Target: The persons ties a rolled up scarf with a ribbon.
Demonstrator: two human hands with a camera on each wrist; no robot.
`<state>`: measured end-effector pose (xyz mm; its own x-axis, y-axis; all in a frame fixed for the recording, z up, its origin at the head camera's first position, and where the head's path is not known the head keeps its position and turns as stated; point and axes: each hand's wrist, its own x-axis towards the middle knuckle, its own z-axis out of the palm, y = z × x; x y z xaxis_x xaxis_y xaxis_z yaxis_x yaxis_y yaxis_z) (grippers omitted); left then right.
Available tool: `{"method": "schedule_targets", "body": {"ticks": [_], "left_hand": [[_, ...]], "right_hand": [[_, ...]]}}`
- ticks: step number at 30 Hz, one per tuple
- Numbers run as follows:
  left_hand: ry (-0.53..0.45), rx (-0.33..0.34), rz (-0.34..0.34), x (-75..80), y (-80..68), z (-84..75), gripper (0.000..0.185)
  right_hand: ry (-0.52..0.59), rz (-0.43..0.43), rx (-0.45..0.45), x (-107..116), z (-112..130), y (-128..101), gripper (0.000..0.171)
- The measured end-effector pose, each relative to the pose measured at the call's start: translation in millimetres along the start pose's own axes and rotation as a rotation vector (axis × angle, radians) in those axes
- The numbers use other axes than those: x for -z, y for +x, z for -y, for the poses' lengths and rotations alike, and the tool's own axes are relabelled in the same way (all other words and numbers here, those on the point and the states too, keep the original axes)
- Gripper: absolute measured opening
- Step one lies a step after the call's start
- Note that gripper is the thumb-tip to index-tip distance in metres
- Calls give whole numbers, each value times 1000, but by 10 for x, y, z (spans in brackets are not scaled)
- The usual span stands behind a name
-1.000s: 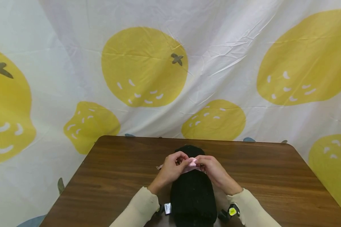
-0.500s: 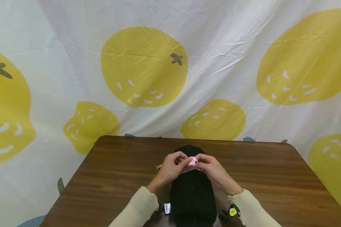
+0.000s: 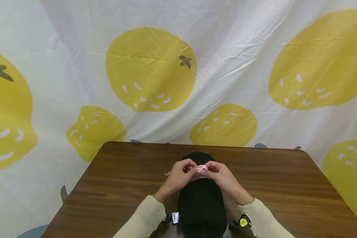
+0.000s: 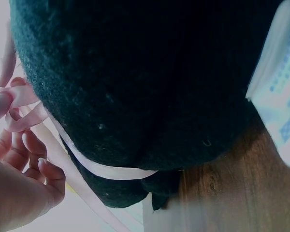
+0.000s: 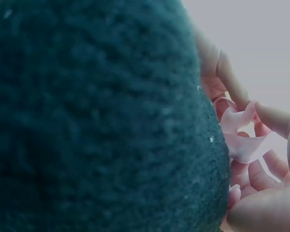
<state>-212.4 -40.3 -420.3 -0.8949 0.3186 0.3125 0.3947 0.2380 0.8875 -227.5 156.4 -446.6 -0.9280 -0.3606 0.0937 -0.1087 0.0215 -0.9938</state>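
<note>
With left hand (image 3: 178,177) and right hand (image 3: 223,178) both pinching the thin pink satin ribbon (image 3: 201,170) atop the black knitted cloth roll (image 3: 201,206) on the brown wooden tabletop (image 3: 285,185), best keep loop taut, grip close to crossing.

A black knitted roll (image 3: 201,201) lies lengthwise on the tabletop (image 3: 122,185), its far end rounded. A thin pink ribbon (image 3: 201,170) circles it near that end, drawn snug into the wool, and is looped on top of the roll, pinched by fingers (image 3: 193,167) of both hands.
</note>
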Motion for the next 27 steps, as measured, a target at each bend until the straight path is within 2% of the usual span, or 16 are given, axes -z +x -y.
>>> {"method": "schedule_targets", "body": {"ticks": [5,11,16,19,22,27], "left_hand": [[-11,-8,18,4,-5,-15,7],[-10,-23,30,10,-17,-31,10],[-3,-38,13,10,-10,-36,10],[-11,-39,-2,14,-8,-37,9],[-16,-43,-15,17,-14,-39,9],[-4,-34,-36,15,2,-2,12]], "right_hand": [[-23,-58,-20,-21,-1,10,24],[-107,-164,-76,-57,37,13,38],[-73,-157,-38,-67,52,-3,28],[-57,-162,14,-67,66,-20,31],[-100,-195,58,-70,98,-48,30],[-157,-223,42,-81,157,-85,16]]}}
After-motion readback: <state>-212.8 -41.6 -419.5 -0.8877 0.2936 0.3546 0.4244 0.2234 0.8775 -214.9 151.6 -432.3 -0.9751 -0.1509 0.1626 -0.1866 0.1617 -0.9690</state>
